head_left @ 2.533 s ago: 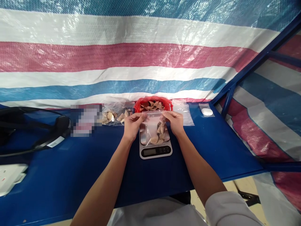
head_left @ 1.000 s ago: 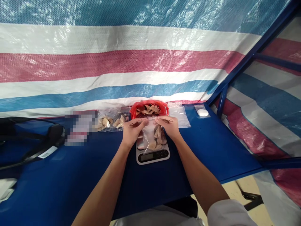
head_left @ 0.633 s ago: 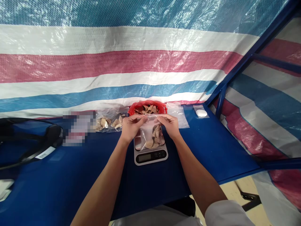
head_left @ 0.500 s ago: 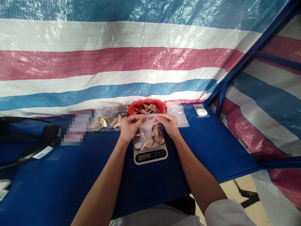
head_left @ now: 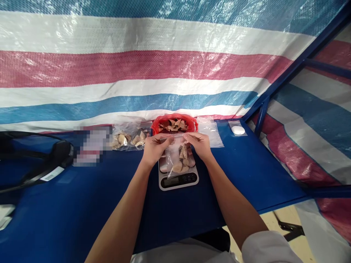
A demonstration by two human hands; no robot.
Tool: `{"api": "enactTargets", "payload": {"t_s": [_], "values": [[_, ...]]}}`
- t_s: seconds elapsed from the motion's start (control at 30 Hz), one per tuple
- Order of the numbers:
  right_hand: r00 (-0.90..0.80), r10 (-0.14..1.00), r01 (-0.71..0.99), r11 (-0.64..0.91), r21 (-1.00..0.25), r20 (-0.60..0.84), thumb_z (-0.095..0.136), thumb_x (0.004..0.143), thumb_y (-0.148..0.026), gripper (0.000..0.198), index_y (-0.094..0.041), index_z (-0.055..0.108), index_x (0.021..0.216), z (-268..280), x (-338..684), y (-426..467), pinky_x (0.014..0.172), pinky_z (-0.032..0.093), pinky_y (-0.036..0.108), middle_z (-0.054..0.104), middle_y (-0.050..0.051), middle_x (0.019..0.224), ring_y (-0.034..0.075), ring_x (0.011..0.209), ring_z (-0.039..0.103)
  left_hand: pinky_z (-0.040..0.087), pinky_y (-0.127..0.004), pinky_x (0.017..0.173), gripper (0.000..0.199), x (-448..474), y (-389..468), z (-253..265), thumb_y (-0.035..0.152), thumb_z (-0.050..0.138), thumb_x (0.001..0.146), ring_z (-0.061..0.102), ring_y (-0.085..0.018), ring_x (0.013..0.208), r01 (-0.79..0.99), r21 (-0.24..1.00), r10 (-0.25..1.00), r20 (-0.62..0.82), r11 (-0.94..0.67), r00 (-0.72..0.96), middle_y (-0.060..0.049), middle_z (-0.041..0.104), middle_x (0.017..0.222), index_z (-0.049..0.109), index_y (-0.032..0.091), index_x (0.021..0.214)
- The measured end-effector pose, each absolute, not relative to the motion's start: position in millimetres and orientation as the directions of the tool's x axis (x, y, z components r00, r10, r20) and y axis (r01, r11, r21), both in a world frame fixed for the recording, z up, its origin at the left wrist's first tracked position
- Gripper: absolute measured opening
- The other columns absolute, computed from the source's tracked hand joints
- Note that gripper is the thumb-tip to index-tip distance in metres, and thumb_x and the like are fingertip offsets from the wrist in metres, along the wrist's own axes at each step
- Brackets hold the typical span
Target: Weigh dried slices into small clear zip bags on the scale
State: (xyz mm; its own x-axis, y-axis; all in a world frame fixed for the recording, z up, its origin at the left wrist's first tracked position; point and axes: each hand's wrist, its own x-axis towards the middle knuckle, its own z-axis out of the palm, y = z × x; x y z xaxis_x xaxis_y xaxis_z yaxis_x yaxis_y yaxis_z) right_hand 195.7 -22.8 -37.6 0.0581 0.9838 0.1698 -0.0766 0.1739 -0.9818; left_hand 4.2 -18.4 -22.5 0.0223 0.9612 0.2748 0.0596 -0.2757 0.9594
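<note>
Fingers (head_left: 167, 140) of the left hand (head_left: 154, 148) and right hand (head_left: 201, 145) pinch the top edge of a clear, flat plastic bag (head_left: 172, 155) holding irregular tan pieces (head_left: 178, 167), over a white, black-panelled rectangular scale (head_left: 181, 182) on the blue bench (head_left: 246, 168), near an open red plastic bag (head_left: 155, 125).

Makeshift tarp booth, set up as a small weighing spot; can't tell what building it's in. Evidence: striped plastic tarp (head_left: 153, 65) as back wall across the upper frame, blue metal frame (head_left: 297, 65) running up the right side, more tarp beyond it. Blue tabletop (head_left: 93, 208) below, digital scale (head_left: 179, 180) at centre. Pale floor (head_left: 287, 215) lower right.
</note>
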Motion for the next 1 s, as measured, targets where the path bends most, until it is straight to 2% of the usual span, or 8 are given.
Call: {"api": "enactTargets", "payload": {"t_s": [0.23, 0.53, 0.67, 0.8, 1.0], "values": [[0.010, 0.979, -0.078, 0.205, -0.976, 0.205, 0.079, 0.076, -0.052, 0.030, -0.023, 0.081, 0.073, -36.6, 193.1, -26.2, 0.058, 0.061, 0.031, 0.076, 0.001, 0.072, 0.018, 0.064, 0.069, 0.058, -0.031, 0.074, 0.029, 3.2, -19.3, -23.7, 0.044, 0.086, 0.072, 0.073, -0.022, 0.075, 0.048, 0.954, 0.953, 0.289, -0.294, 0.096, -0.009, 0.081, 0.083, 0.083, 0.018, 0.083], [-0.036, 0.977, -0.030, 0.209, -0.977, 0.210, 0.078, 0.080, -0.048, 0.026, -0.023, 0.081, 0.076, -41.6, 194.1, -24.6, 0.062, 0.060, 0.030, 0.076, 0.002, 0.075, 0.018, 0.064, 0.069, 0.058, -0.030, 0.068, 0.033, 4.4, -20.7, -26.4, 0.047, 0.088, 0.066, 0.071, -0.021, 0.070, 0.056, 0.958, 0.959, 0.281, -0.282, 0.025, -0.008, 0.079, 0.077, 0.081, 0.016, 0.076], [-0.024, 0.977, -0.031, 0.211, -0.977, 0.212, 0.077, 0.080, -0.048, 0.026, -0.023, 0.081, 0.079, -43.4, 196.0, -23.8, 0.059, 0.059, 0.028, 0.077, 0.002, 0.076, 0.017, 0.064, 0.069, 0.058, -0.031, 0.071, 0.036, 3.8, -21.0, -27.0, 0.048, 0.088, 0.066, 0.071, -0.021, 0.072, 0.063, 0.963, 0.965, 0.263, -0.263, 0.011, -0.009, 0.080, 0.080, 0.081, 0.015, 0.078], [-0.036, 0.961, -0.028, 0.274, -0.961, 0.274, 0.076, 0.082, -0.047, 0.026, -0.022, 0.081, 0.078, -44.4, 196.7, -23.1, 0.064, 0.061, 0.030, 0.078, 0.001, 0.077, 0.018, 0.068, 0.071, 0.058, -0.031, 0.077, 0.034, 4.5, -21.8, -26.0, 0.045, 0.087, 0.069, 0.072, -0.021, 0.077, 0.057, 0.963, 0.964, 0.261, -0.265, 0.057, -0.010, 0.081, 0.086, 0.081, 0.014, 0.083], [-0.054, 0.941, -0.014, 0.333, -0.943, 0.333, 0.076, 0.082, -0.042, 0.020, -0.024, 0.083, 0.077, -45.8, 196.5, -22.0, 0.068, 0.060, 0.031, 0.079, 0.001, 0.078, 0.019, 0.070, 0.072, 0.058, -0.029, 0.073, 0.028, 7.6, -22.5, -26.3, 0.040, 0.085, 0.069, 0.071, -0.020, 0.075, 0.055, 0.957, 0.958, 0.283, -0.284, 0.039, -0.008, 0.080, 0.081, 0.081, 0.015, 0.080]]}}
